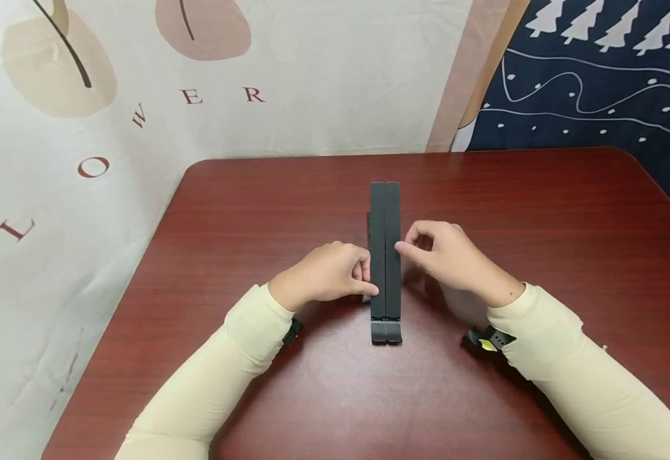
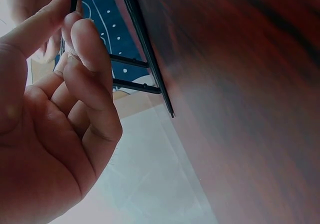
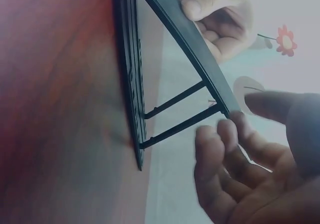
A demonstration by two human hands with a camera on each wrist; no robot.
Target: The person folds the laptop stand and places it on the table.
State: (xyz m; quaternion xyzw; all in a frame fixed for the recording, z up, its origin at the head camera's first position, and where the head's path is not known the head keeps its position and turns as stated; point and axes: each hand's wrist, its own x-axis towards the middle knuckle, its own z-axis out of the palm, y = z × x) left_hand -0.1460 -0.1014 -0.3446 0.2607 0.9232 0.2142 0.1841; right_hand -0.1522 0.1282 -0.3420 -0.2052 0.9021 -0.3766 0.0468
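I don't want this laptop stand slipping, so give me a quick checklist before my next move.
1. Base of the laptop stand on the tabletop: ok, it appears to rest there.
2. Struts raised: ok, they slant between base and upper arms.
3. Struts locked: cannot tell.
4. Upper arms spread apart: not ok, they lie side by side.
5. Left hand gripping: ok, it pinches one arm.
6. Right hand gripping: cannot tell; it is at the other arm's edge.
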